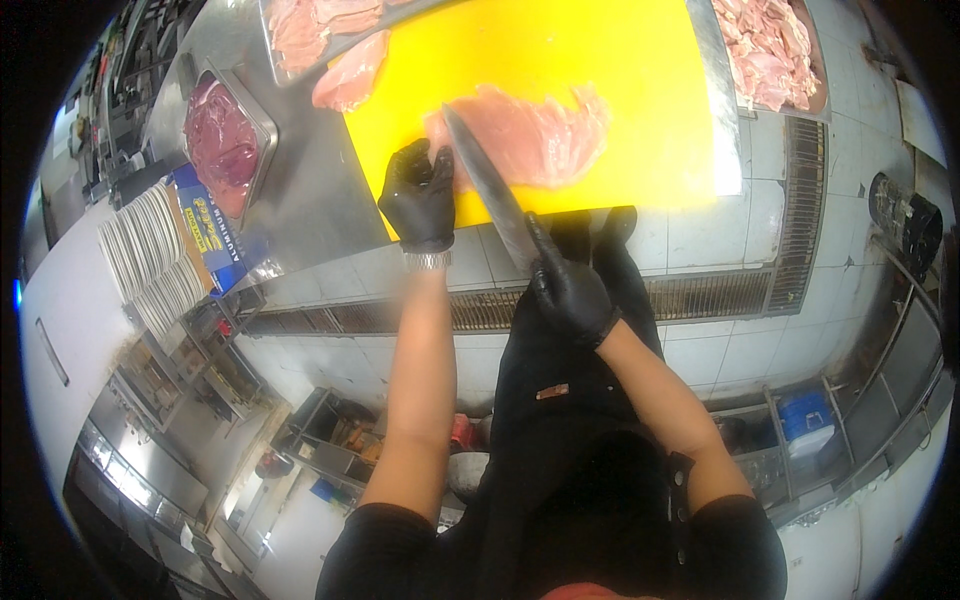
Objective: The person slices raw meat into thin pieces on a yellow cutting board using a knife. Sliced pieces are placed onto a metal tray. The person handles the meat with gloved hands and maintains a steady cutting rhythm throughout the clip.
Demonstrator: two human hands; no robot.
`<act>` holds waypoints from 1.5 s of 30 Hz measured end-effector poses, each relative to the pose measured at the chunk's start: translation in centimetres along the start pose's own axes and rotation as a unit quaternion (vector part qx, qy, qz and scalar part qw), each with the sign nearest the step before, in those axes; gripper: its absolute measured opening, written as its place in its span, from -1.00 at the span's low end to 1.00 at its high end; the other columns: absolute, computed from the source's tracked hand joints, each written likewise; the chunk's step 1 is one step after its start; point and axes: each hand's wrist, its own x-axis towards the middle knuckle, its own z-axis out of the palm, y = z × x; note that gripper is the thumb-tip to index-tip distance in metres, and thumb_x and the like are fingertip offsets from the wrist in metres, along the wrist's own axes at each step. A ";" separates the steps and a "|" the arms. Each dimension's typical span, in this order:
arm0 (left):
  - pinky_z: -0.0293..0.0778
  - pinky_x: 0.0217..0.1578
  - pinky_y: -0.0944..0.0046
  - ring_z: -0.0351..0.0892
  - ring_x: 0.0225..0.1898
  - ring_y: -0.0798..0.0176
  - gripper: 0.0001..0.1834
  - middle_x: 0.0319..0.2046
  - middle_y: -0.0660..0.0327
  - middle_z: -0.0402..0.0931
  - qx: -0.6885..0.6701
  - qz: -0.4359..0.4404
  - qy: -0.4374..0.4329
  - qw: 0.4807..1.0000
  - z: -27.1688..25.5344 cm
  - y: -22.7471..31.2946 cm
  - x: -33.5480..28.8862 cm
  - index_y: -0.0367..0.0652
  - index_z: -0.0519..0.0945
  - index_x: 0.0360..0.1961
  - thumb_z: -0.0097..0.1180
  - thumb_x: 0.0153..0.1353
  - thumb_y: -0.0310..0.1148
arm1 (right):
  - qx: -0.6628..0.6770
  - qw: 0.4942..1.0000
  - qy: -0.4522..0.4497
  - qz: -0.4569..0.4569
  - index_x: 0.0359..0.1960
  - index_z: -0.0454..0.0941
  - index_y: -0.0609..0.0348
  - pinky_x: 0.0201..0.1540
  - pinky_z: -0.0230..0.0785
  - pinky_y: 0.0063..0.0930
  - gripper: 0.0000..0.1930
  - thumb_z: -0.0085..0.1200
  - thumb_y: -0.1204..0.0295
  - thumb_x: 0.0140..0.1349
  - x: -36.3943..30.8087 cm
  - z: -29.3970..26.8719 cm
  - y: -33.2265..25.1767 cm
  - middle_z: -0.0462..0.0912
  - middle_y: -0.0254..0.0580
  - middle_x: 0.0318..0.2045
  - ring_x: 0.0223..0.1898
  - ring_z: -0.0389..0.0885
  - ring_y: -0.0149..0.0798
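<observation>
My left hand [418, 196], black-gloved, sits centre-left of frame w/ fingers curled, pinching the near-left end of the raw chicken fillet [530, 135]. My right hand [568, 290], also gloved, is just below centre, fist wrapped tight round the knife [490, 185] handle; blade runs diag up-left, tip touching the fillet beside my left fingers. Fillet lies flat on the yellow cutting board [640, 60], upper centre. Another raw piece [350, 78] hangs over the board's left edge. Steel pan of darker red meat [222, 140] upper left, tray of pale cuts [770, 50] upper right, stack of white plates [150, 260] at left
</observation>
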 end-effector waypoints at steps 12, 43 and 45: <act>0.62 -0.21 0.27 0.71 -0.35 0.23 -0.64 -0.31 0.05 0.78 -0.004 0.045 0.031 0.999 0.2 -0.5 0.1 -0.37 0.74 -0.11 0.55 0.21 -0.33 | -0.025 0.999 -0.004 0.020 0.69 -0.04 -0.16 -0.37 0.50 0.18 -0.18 0.06 0.35 0.45 0.1 1.6 -0.7 0.64 0.19 -0.56 -0.53 0.67 0.26; 0.58 0.09 0.08 0.68 0.02 -0.04 -0.62 -0.01 -0.02 0.73 0.037 0.167 0.035 0.985 0.5 -3.6 -0.2 -0.32 0.70 0.12 0.41 0.34 -0.37 | 0.021 0.999 -0.025 0.034 0.68 0.03 -0.11 -0.27 0.53 0.20 -0.21 0.06 0.41 0.46 -2.7 0.0 1.1 0.72 0.35 -0.20 -0.33 0.71 0.36; 0.56 0.10 0.06 0.66 0.01 -0.04 -0.61 -0.02 -0.03 0.73 0.035 0.177 0.033 0.983 0.6 -3.9 -0.3 -0.30 0.71 0.14 0.40 0.34 -0.39 | 0.012 0.999 -0.023 0.032 0.68 0.03 -0.10 -0.27 0.53 0.20 -0.22 0.05 0.41 0.46 -1.8 -0.1 0.5 0.72 0.35 -0.21 -0.34 0.71 0.35</act>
